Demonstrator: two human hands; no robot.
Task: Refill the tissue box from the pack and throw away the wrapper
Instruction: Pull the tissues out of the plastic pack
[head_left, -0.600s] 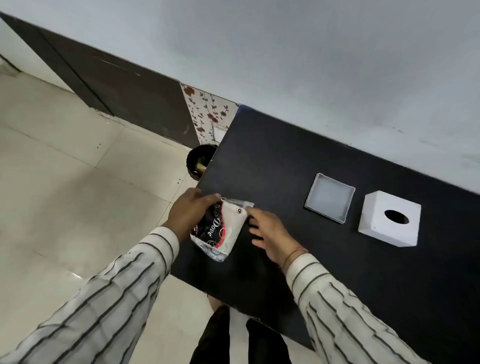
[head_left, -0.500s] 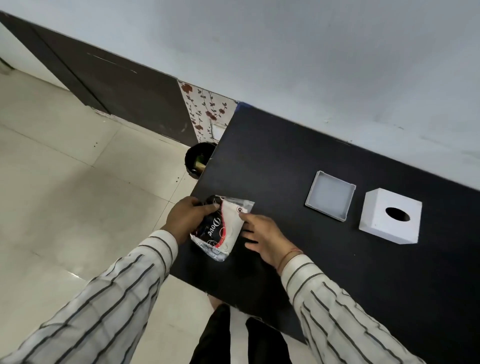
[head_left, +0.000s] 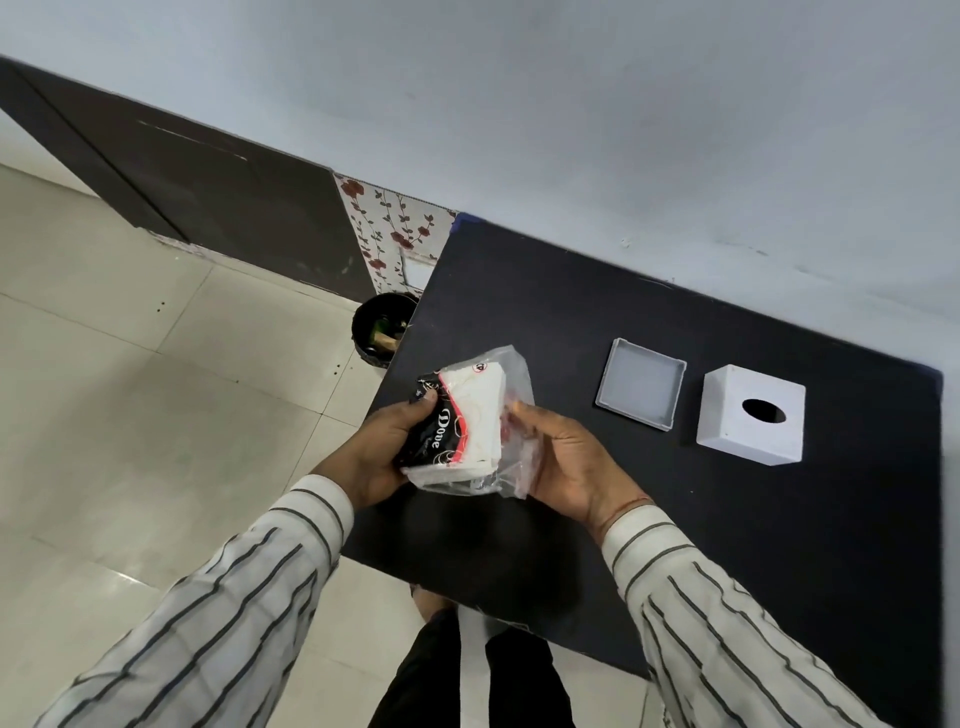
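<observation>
Bin (head_left: 382, 332) on floor at far left, just beside worktop (head_left: 649, 545) corner; dark inside, some scraps showing, can't tell what. That's where wrapper goes, so keep it in reach. L hand (head_left: 379, 452): grip pinched on printed black/red end of tissue pack (head_left: 467, 426), thumb on top, fingers hidden under. Pack is held up off worktop, over its near-left corner, tilted; white tissue stack shows through clear film. R hand (head_left: 566, 462): grip closed on loose clear film at pack's right end, thumb pressing film down. Step in hand looks like opening the wrapper. To do it well: anchor w/ L on the printed end only, don't squeeze the stack; pull film w/ R away from stack, in line w/ its length, so tissues slide out flat and together. Tear short, not the full seam, so wrapper stays one piece for the bin. Tray (head_left: 641, 384), right of pack, sits open side up: shallow, grey-white, nothing in it. Tissue box cover (head_left: 750, 413) just beside tray, not touching; oval slot on top, dark inside, no tissue poking out, contents can't tell. Refill not yet begun, judging by that.
</observation>
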